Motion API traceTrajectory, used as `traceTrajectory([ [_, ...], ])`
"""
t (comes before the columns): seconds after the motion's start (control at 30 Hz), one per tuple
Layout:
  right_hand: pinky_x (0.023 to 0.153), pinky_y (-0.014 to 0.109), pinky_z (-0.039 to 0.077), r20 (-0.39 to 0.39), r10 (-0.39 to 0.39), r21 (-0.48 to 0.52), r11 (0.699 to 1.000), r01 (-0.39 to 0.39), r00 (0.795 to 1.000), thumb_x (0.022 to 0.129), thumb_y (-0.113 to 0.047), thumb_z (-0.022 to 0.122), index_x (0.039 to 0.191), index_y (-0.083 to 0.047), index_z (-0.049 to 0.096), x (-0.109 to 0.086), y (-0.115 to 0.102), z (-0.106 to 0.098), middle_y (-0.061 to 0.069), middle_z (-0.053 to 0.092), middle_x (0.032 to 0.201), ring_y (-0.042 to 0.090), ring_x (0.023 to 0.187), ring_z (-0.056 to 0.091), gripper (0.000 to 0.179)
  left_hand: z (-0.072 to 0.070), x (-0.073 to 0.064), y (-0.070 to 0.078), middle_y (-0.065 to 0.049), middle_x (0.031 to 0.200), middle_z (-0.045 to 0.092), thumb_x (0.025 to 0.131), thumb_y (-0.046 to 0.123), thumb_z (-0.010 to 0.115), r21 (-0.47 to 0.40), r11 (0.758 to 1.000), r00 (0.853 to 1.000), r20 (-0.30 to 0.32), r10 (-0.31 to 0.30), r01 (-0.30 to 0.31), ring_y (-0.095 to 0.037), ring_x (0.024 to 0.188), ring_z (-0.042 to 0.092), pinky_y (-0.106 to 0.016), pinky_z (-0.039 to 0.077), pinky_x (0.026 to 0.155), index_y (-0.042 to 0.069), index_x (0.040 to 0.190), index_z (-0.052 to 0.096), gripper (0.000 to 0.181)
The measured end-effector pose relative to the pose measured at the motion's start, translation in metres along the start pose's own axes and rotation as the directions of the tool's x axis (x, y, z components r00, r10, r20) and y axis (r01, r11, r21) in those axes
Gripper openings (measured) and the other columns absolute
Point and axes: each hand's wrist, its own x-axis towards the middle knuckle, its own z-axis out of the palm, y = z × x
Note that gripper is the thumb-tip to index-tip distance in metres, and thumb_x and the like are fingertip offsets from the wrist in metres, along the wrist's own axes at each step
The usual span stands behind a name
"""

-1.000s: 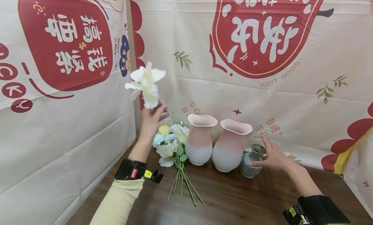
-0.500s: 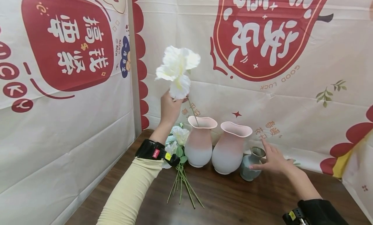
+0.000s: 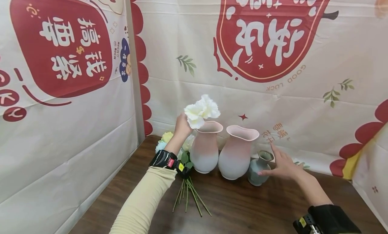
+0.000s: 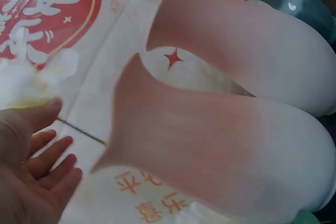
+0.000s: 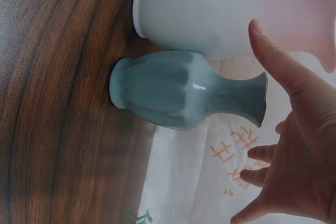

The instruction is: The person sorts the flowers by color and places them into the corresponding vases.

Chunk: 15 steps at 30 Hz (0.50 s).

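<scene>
Three vases stand in a row on the wooden table [image 3: 242, 210], and the middle vase [image 3: 234, 156], pink above and white below, serves as the reference. Just to its left is a matching pink-and-white vase [image 3: 204, 153]; just to its right, a smaller teal vase [image 3: 254, 168].

Up and to the left of the middle vase, the left hand [image 3: 183, 126] holds a white flower [image 3: 201, 111] — its thumb lies over the stem [image 4: 81, 130], pinching it, while the other fingers lie loosely apart. The bloom is at the mouth of the matching vase, and the stem runs down to that rim (how far it goes in is hidden).

To the right of the middle vase, beyond the teal one, the right hand [image 3: 283, 165] is spread, thumb held away from the fingers; the right wrist view shows a gap between it and the teal vase.

Farther left of the middle vase, past its twin, lies a bunch of flowers [image 3: 185, 158] — yellow, pale blue and white heads, green stems fanned toward the person. Behind the middle vase hangs a pale printed cloth [image 3: 263, 106].
</scene>
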Motion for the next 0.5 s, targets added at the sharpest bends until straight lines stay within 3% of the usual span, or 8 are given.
traceTrajectory([
  [0.13,0.083,0.096,0.007,-0.004,0.004,0.003,1.000,-0.004,1.000,0.073,-0.066,0.076,0.158,-0.005,-0.012,-0.001,0.001,0.000,0.041,0.014,0.155,0.067,0.135,0.018,0.137,0.001,-0.002,-0.013,-0.020,0.130,0.065,0.096,0.011,0.059,0.076,0.997,0.995,0.104,0.007,-0.015,-0.035,0.122,0.061,-0.046,0.051,0.105,0.001,0.132,0.059,0.038],
  [0.33,0.086,0.095,0.011,-0.007,0.014,0.023,1.000,-0.013,1.000,0.073,-0.064,0.078,0.157,0.001,-0.003,-0.002,0.003,0.001,0.041,0.016,0.155,0.065,0.136,0.019,0.134,-0.001,-0.007,-0.032,-0.019,0.141,0.058,0.091,0.013,0.068,0.005,0.997,0.978,0.195,-0.080,0.081,-0.034,0.134,0.053,-0.045,0.046,0.111,0.000,0.141,0.050,0.055],
  [0.5,0.087,0.095,0.011,0.011,0.046,0.025,0.999,-0.046,0.999,0.073,-0.066,0.076,0.157,0.003,0.000,-0.005,0.005,0.001,0.041,0.015,0.155,0.065,0.137,0.018,0.132,-0.004,-0.015,-0.044,-0.013,0.150,0.051,0.087,0.017,0.076,-0.047,0.987,0.959,0.248,-0.136,0.152,-0.031,0.143,0.043,-0.046,0.040,0.117,0.008,0.151,0.040,0.073],
])
